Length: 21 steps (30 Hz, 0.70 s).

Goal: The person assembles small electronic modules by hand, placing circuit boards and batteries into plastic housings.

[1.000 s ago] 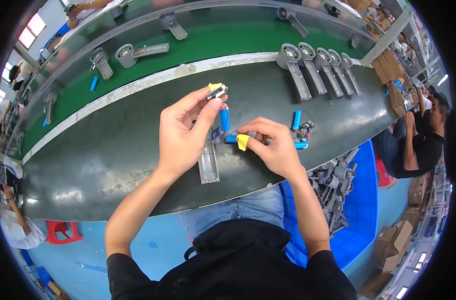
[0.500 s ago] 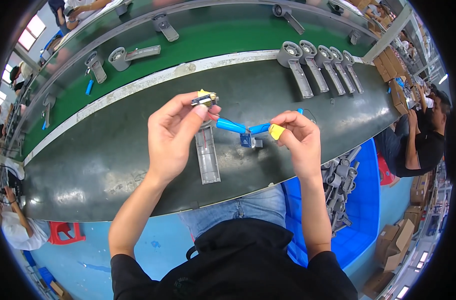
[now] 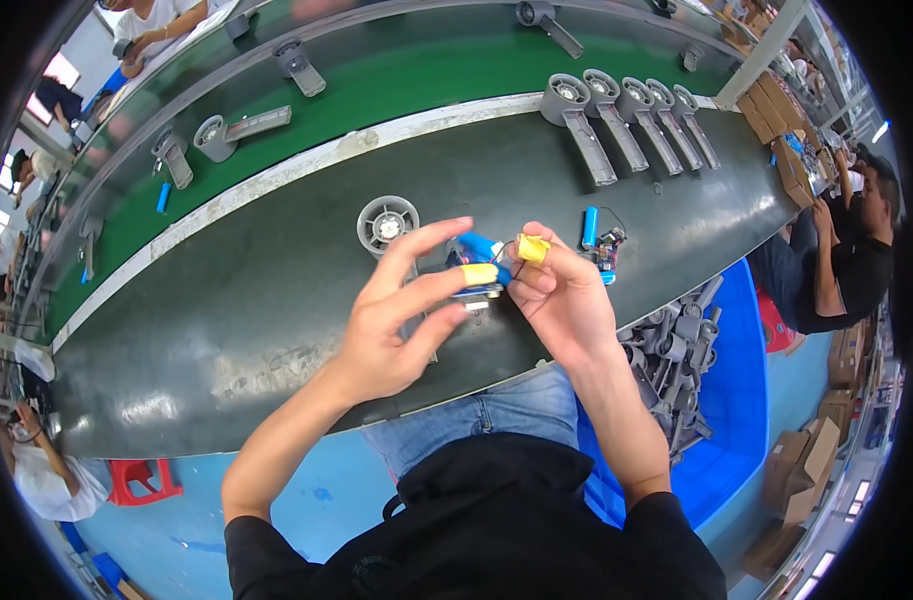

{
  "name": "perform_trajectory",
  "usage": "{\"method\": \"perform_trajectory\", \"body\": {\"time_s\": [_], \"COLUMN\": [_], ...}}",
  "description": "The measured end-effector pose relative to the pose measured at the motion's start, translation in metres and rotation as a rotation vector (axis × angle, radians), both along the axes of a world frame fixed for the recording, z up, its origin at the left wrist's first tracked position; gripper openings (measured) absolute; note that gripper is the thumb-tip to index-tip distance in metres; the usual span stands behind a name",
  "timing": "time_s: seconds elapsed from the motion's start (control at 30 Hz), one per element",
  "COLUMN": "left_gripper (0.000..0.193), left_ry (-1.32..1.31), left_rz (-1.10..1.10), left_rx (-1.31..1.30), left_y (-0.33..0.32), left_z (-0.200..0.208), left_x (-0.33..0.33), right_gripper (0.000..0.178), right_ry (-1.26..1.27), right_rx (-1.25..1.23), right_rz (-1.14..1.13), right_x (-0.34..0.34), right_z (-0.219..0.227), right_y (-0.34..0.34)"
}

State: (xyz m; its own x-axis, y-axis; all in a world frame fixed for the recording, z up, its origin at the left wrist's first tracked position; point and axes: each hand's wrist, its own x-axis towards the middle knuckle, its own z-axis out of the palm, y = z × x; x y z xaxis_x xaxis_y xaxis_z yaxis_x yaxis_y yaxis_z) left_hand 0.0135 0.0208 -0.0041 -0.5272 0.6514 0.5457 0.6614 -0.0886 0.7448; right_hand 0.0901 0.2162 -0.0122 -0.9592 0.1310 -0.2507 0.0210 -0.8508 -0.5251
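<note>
My left hand (image 3: pixel 391 325) has its fingers spread, a yellow wrap on one fingertip, beside a blue battery pack with a small circuit board (image 3: pixel 476 291). My right hand (image 3: pixel 566 295), also with a yellow-wrapped finger, pinches that pack by its thin dark wires and blue end, above the table. Behind my left hand lies a grey fan housing (image 3: pixel 387 226) with a round, vaned head; its handle is mostly hidden. To the right of my right hand, another blue battery (image 3: pixel 589 228) with a wired circuit board rests on the table.
Several grey fan housings (image 3: pixel 601 150) stand in a row at the far right of the dark table (image 3: pixel 226 330). More lie on the green belt (image 3: pixel 376 70) beyond. A blue bin (image 3: pixel 731 370) of grey parts is at my right. Co-workers sit on both sides.
My left hand has let go of the circuit board and opened, moving right and nearer. The hands have come together around the battery pack. The fan housing's round head now shows.
</note>
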Motion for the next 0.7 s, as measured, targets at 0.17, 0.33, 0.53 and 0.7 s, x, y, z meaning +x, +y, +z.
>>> {"method": "perform_trajectory", "body": {"time_s": [0.17, 0.33, 0.53, 0.7], "left_gripper": [0.027, 0.030, 0.027, 0.030], "left_ry": [-0.232, -0.454, -0.511, -0.590], "left_rz": [0.113, 0.163, 0.015, -0.014], "left_rx": [0.105, 0.256, 0.301, 0.247], "left_y": [-0.013, -0.011, -0.014, 0.002], "left_z": [-0.007, 0.000, 0.001, 0.003], "left_x": [0.000, -0.001, -0.002, 0.005], "right_gripper": [0.017, 0.012, 0.011, 0.028], "right_ry": [-0.006, 0.126, 0.117, 0.006], "right_rx": [-0.056, -0.214, -0.127, 0.413], "right_rz": [0.027, -0.126, -0.199, -0.044], "right_x": [0.015, 0.020, 0.022, 0.019], "right_z": [0.007, 0.003, 0.015, 0.016], "right_y": [0.004, 0.011, 0.003, -0.009]}}
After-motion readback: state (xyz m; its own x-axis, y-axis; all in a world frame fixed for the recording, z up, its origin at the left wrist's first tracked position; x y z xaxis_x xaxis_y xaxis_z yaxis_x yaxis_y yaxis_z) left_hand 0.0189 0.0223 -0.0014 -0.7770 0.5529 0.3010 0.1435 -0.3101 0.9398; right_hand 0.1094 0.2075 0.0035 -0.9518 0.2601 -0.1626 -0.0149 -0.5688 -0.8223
